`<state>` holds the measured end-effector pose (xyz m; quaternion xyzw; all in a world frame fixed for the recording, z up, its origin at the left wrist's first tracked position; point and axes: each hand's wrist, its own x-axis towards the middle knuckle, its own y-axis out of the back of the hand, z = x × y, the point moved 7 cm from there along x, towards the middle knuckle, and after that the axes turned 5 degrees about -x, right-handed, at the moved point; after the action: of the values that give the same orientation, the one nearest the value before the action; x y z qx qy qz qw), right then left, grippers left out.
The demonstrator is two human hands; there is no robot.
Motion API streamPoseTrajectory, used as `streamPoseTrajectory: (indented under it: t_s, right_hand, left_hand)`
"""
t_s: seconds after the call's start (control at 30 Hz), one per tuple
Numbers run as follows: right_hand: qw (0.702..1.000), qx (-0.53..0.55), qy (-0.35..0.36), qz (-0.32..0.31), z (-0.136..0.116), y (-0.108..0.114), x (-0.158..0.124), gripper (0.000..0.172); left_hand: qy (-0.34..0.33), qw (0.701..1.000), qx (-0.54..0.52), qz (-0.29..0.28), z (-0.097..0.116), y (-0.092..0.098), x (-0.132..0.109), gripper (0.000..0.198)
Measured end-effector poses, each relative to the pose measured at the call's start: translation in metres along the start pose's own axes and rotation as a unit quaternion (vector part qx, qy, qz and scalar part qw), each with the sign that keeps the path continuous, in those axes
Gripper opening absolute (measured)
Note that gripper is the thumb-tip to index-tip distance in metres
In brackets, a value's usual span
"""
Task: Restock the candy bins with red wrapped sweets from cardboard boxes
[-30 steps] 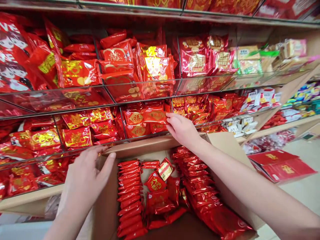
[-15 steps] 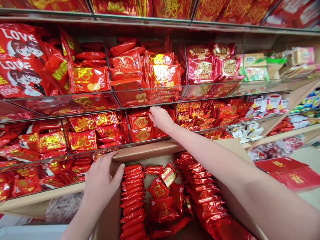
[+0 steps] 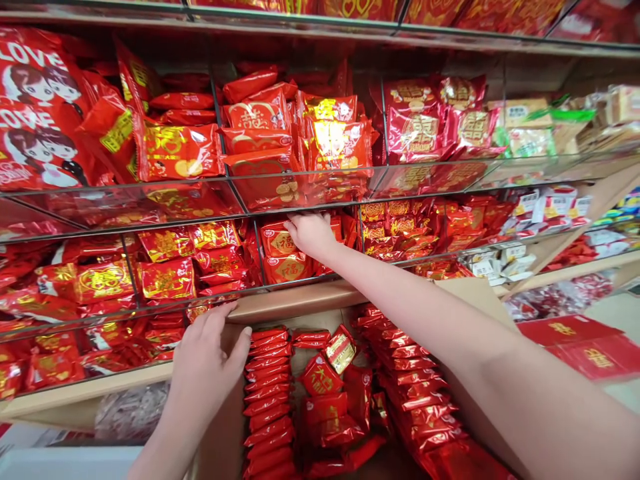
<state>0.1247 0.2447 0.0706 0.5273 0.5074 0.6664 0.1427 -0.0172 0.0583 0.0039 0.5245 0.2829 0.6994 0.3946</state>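
My left hand [image 3: 207, 363] grips the left far corner of an open cardboard box [image 3: 295, 300], fingers over the outside and thumb inside. In the box, small red foil snack packets [image 3: 269, 407] stand in a row on the left, with another row on the right under my forearm. Several loose packets [image 3: 323, 377] lie between the rows. My right hand [image 3: 314, 237] reaches into a lower shelf compartment, over red packets with gold emblems [image 3: 285, 270]. Its fingers are curled and partly hidden beneath the shelf above, so what they hold is unclear.
A clear shelf front [image 3: 310, 187] runs just above my right hand. Red and gold packets [image 3: 183, 150] fill the upper compartments. Red printed bags [image 3: 570, 327] lie at the right. A pale lid-like surface [image 3: 65, 463] is at the lower left.
My right hand has shifted slightly left over the packets and its fingers have curled further in. My left hand stays on the box. The view has moved a little.
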Motion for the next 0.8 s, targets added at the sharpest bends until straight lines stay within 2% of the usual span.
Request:
streamPoseTrajectory:
  t_s: [0.1, 0.17, 0.27, 0.33, 0.4, 0.47, 0.53, 0.6, 0.7, 0.8]
  right_hand:
    - [1.0, 0.022, -0.009, -0.005, 0.002, 0.005, -0.004, 0.036]
    - [0.999, 0.047, 0.005, 0.002, 0.007, 0.018, -0.018, 0.037]
    - [0.992, 0.097, 0.078, 0.037, 0.018, 0.054, -0.059, 0.03]
    - [0.984, 0.134, 0.115, 0.027, 0.03, 0.079, -0.098, 0.025]
    - [0.979, 0.159, 0.114, -0.057, 0.044, 0.091, -0.141, 0.022]
    - [0.963, 0.156, 0.09, -0.2, 0.057, 0.087, -0.191, 0.019]
    - [0.925, 0.147, 0.07, -0.345, 0.065, 0.074, -0.247, 0.019]
    - [0.88, 0.152, 0.055, -0.447, 0.068, 0.064, -0.296, 0.026]
    - [0.839, 0.19, 0.017, -0.509, 0.068, 0.058, -0.339, 0.029]
    - [0.839, 0.228, -0.005, -0.494, 0.067, 0.066, -0.346, 0.025]
  left_hand:
    - [0.004, 1.0, 0.009, -0.005, 0.0, 0.0, 0.001, 0.045]
    - [0.005, 1.0, 0.015, -0.006, 0.0, 0.0, 0.002, 0.045]
    - [-0.008, 1.0, 0.014, -0.006, 0.0, 0.001, 0.003, 0.047]
    - [-0.018, 1.0, 0.012, -0.01, 0.002, 0.001, 0.004, 0.05]
    - [-0.019, 1.0, 0.013, -0.021, 0.004, 0.0, 0.005, 0.054]
    - [-0.009, 0.999, 0.018, -0.041, 0.007, -0.002, 0.006, 0.058]
    - [-0.006, 0.999, 0.016, -0.049, 0.012, -0.002, 0.006, 0.063]
    - [-0.009, 0.999, 0.008, -0.041, 0.018, -0.001, 0.006, 0.066]
    - [-0.01, 1.0, 0.004, -0.028, 0.02, 0.0, 0.004, 0.065]
    - [-0.007, 0.999, 0.014, -0.037, 0.015, -0.001, 0.005, 0.06]
